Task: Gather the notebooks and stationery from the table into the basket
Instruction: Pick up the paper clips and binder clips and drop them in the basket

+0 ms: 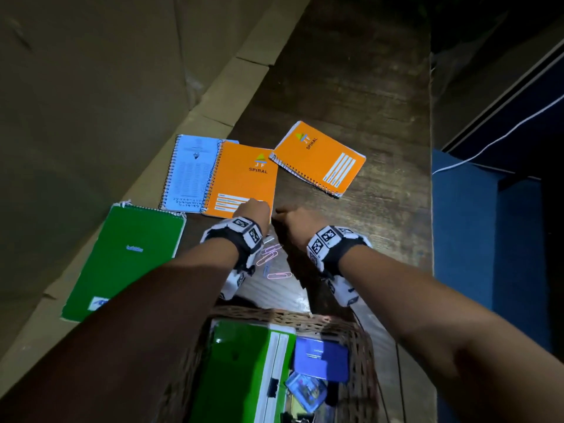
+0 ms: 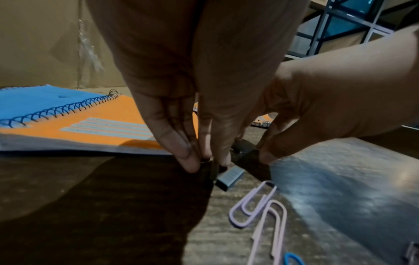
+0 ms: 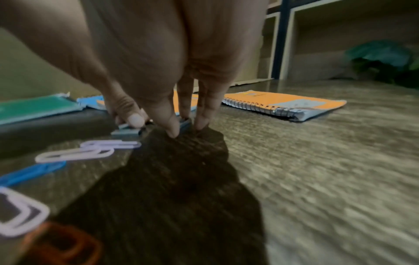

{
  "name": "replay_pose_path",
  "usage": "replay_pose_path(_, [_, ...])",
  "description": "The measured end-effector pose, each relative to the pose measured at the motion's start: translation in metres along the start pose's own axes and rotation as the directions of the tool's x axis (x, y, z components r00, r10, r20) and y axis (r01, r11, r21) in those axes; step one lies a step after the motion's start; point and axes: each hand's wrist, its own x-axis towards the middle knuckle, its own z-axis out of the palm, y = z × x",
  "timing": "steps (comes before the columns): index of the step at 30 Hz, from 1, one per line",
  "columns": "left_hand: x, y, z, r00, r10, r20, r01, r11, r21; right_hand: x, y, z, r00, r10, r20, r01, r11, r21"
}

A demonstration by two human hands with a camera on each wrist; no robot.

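Two orange spiral notebooks (image 1: 244,178) (image 1: 320,157), a blue one (image 1: 189,172) and a green one (image 1: 128,257) lie on the wooden table (image 1: 381,209). Pink paper clips (image 1: 271,254) lie between my wrists. My left hand (image 2: 209,162) pinches a small grey staple strip (image 2: 213,171) upright at the table surface, beside the near orange notebook (image 2: 102,129). A second staple strip (image 2: 230,176) lies flat just right of it. My right hand (image 3: 184,128) points down with another staple strip (image 3: 184,123) held between its fingertips. The two hands almost touch.
A wicker basket (image 1: 354,334) at the near edge holds a green book (image 1: 241,370), a purple pad (image 1: 320,358) and small items. Cardboard (image 1: 91,87) lines the table's left side. A blue clip (image 3: 34,172) and an orange clip (image 3: 61,245) lie near my right wrist.
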Motion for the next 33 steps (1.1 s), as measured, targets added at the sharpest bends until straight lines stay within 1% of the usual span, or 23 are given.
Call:
replay_pose_path(2, [0.002,0.001,0.003,1.000,-0.009,0.000,0.009,1.000,0.001,0.003,0.001,0.002,0.999,-0.026,0.018,0.027,0.998,-0.056])
replay_pose_path(5, [0.000,-0.001,0.004,1.000,0.006,0.012,-0.006,1.000,-0.014,0.003,0.007,0.007,1.000,-0.006,0.029,0.009,0.995,-0.101])
replay_pose_path(8, [-0.013,-0.002,-0.012,1.000,0.025,0.007,-0.024,0.996,-0.084,-0.006,0.014,0.007,1.000,-0.013,-0.006,0.013,0.995,-0.100])
replay_pose_path(9, [-0.021,-0.001,-0.019,0.999,0.032,-0.021,-0.034,0.991,-0.131,-0.011,0.016,0.005,0.999,-0.014,-0.031,0.011,0.998,-0.069])
replay_pose_path(11, [-0.044,0.001,-0.031,0.990,0.071,-0.125,-0.100,0.966,-0.239,-0.023,0.022,0.002,0.995,0.016,-0.096,-0.014,1.000,0.017])
replay_pose_path(13, [-0.079,0.003,-0.031,0.976,0.122,-0.180,-0.179,0.921,-0.345,-0.034,0.033,0.002,0.986,0.107,-0.131,-0.088,0.986,0.144])
replay_pose_path(15, [-0.117,0.005,-0.018,0.972,0.181,-0.148,-0.227,0.882,-0.413,-0.046,0.045,0.000,0.980,0.180,-0.084,-0.137,0.918,0.373])
replay_pose_path(17, [-0.152,0.006,0.005,0.971,0.217,-0.103,-0.240,0.844,-0.479,-0.064,0.054,-0.003,0.982,0.182,-0.050,-0.128,0.837,0.531])
replay_pose_path(19, [-0.182,0.006,0.031,0.966,0.253,-0.052,-0.241,0.810,-0.535,-0.090,0.055,-0.004,0.985,0.165,-0.058,-0.095,0.782,0.615])
replay_pose_path(21, [-0.212,0.006,0.054,0.956,0.291,0.022,-0.236,0.816,-0.528,-0.119,0.045,0.002,0.989,0.137,-0.048,-0.072,0.752,0.656])
replay_pose_path(23, [-0.235,0.006,0.072,0.935,0.343,0.093,-0.256,0.831,-0.494,-0.149,0.028,0.015,0.996,0.085,-0.013,-0.053,0.726,0.686])
replay_pose_path(25, [-0.246,0.005,0.090,0.915,0.367,0.170,-0.261,0.857,-0.444,-0.175,0.009,0.029,0.999,0.019,-0.027,0.004,0.738,0.674])
replay_pose_path(27, [-0.248,0.003,0.102,0.900,0.373,0.223,-0.272,0.883,-0.382,-0.192,-0.005,0.038,0.995,-0.011,-0.096,0.067,0.800,0.596])
replay_pose_path(29, [-0.248,0.003,0.107,0.887,0.405,0.222,-0.314,0.881,-0.354,-0.201,-0.013,0.038,0.989,-0.008,-0.144,0.084,0.845,0.528])
replay_pose_path(31, [-0.249,0.002,0.108,0.877,0.426,0.223,-0.330,0.870,-0.366,-0.203,-0.015,0.035,0.986,-0.001,-0.165,0.085,0.861,0.501])
replay_pose_path(33, [-0.249,0.001,0.109,0.874,0.430,0.227,-0.320,0.860,-0.398,-0.201,-0.015,0.033,0.984,0.013,-0.180,0.080,0.863,0.498])
